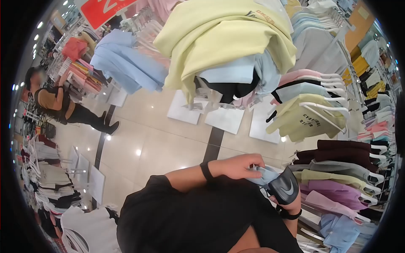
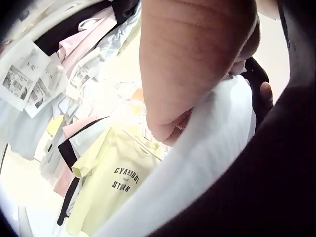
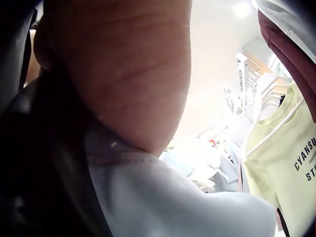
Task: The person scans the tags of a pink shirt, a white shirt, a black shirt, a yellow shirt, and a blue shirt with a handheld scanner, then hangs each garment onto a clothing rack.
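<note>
In the head view my left hand (image 1: pixel 242 166) reaches across in front of my black-shirted body, thumb and fingers pinching a light blue cloth garment (image 1: pixel 265 176). My right hand (image 1: pixel 291 201) holds a dark grey handheld device (image 1: pixel 286 186) with a curved pale mark on it; its kind I cannot tell. The device overlaps the cloth's right end. In the left wrist view the left hand (image 2: pixel 197 59) is close up, and the pale cloth (image 2: pixel 197 143) runs down from its fingers. The right wrist view has the right hand (image 3: pixel 133 74) above the stitched pale cloth (image 3: pixel 173 202).
At my right hangs a rack with a yellow printed T-shirt (image 1: pixel 310 120), dark brown garments (image 1: pixel 344 149) and a purple one (image 1: pixel 337 192). Ahead, yellow clothing (image 1: pixel 219 38) is draped over a stand. A red sale sign (image 1: pixel 101 12) and a standing person (image 1: pixel 55 101) are at left.
</note>
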Available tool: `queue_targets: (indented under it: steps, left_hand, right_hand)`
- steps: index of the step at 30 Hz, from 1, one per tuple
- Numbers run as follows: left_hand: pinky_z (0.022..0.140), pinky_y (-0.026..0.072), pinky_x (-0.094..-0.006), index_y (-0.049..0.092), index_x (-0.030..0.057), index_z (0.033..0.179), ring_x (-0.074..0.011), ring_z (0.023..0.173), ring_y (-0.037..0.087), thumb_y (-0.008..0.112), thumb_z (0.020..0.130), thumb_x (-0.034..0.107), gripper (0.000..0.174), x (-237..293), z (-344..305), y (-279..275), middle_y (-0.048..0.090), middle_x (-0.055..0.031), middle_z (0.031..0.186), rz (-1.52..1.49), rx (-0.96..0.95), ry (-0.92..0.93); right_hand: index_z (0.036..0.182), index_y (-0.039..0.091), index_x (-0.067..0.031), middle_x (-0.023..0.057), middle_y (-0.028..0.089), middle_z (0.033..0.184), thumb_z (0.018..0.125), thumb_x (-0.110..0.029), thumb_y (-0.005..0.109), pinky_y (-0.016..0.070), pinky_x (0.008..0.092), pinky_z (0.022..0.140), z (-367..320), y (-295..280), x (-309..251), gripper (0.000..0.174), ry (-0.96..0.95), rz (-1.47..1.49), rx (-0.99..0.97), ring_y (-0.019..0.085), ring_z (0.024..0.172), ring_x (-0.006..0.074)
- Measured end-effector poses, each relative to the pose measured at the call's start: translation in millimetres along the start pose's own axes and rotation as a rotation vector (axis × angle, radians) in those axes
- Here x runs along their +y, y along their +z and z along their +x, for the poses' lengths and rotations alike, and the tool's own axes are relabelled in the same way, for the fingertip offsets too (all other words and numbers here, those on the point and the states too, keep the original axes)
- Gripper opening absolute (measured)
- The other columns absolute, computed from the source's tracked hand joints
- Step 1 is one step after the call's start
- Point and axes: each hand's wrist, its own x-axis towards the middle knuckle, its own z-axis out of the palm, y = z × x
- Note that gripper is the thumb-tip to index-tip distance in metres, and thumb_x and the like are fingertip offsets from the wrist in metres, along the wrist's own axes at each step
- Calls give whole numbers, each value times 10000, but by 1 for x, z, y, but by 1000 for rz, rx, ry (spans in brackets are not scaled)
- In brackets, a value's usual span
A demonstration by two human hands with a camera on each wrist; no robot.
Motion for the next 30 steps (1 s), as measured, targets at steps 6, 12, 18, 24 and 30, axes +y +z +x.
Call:
queue_targets:
  steps: [6, 12, 18, 24, 30]
  left_hand:
    - [800, 499, -391, 587, 39, 1029, -305, 877, 638, 687, 989, 262, 247, 6, 3, -13, 668, -130, 986, 82, 24, 80]
    - [663, 491, -393, 615, 54, 1000, -313, 792, 644, 722, 964, 281, 254, 37, -5, -16, 656, -123, 876, 251, 28, -162]
    - [744, 524, -422, 684, 62, 1012, -340, 804, 661, 707, 895, 178, 166, 32, -11, -25, 666, -136, 960, 640, 235, 121]
    - [704, 529, -336, 708, 32, 1006, -255, 762, 654, 688, 874, 56, 135, 49, 5, -30, 686, -104, 908, 468, 466, -148]
    - [714, 517, -291, 701, 2, 979, -153, 764, 656, 684, 889, 38, 98, 60, 21, -44, 714, -80, 891, 354, 548, -35]
  right_hand:
    - [1183, 659, 20, 99, 734, 1008, 638, -148, 955, 540, 320, 821, 4, 8, -16, 642, 58, 31, -20, 665, 866, 159]
    - [1219, 650, 29, 131, 724, 1076, 657, -202, 906, 529, 343, 891, 7, 3, -16, 659, 8, -63, -40, 683, 946, 223]
    - [1216, 654, 18, 136, 729, 1047, 677, -161, 919, 526, 344, 886, 11, 3, -10, 626, -164, -98, 49, 678, 909, 224]
    - [1332, 561, 53, 136, 690, 1223, 658, -143, 972, 499, 348, 993, 6, 5, -5, 814, -168, -49, 96, 656, 1114, 193]
    - [1299, 607, 49, 151, 723, 1153, 731, -164, 858, 511, 346, 967, 5, 2, -7, 656, -86, -53, 189, 687, 1041, 225]
